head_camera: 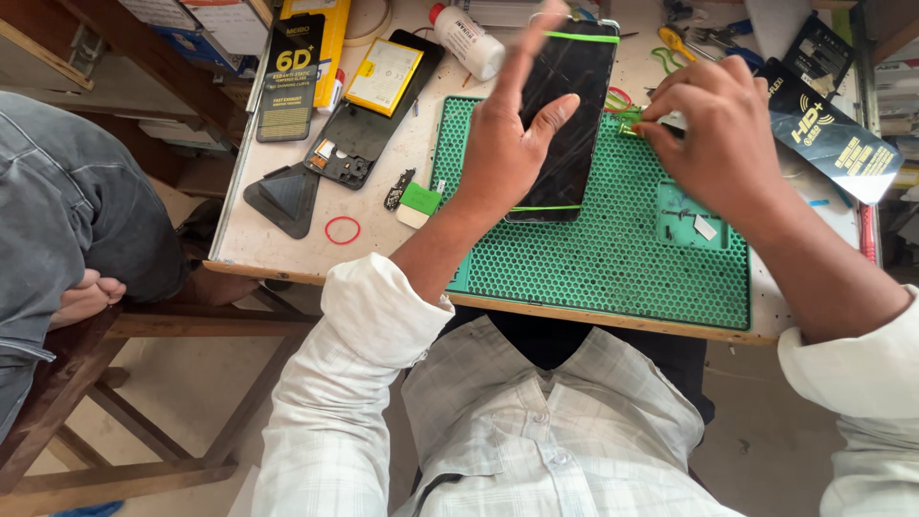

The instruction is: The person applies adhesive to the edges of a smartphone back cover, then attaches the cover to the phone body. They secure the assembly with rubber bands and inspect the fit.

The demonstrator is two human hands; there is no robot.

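From the head camera you look down on your left hand (pixel 507 144), which lies across the left edge of a dark phone screen (pixel 567 115) with green bands stretched round its top and bottom; the thumb presses on the glass, the index finger points up past the top corner, and the hand is clamped on the screen's side. The screen rests on a green honeycomb mat (pixel 613 249) that covers the middle of the worktop (pixel 278 239). Your right hand (pixel 713 129) sits just beside the screen's right edge, fingers pinched together on something small and green, probably a rubber band, though the fingers hide most of it. To the left of the mat lie an opened phone body (pixel 356 144) with a yellow battery (pixel 383 77) on it, a black triangular tool (pixel 285 196), a red rubber band (pixel 342 230) and a white bottle (pixel 466 40). At the far left edge sits another person in a grey garment (pixel 67 211).
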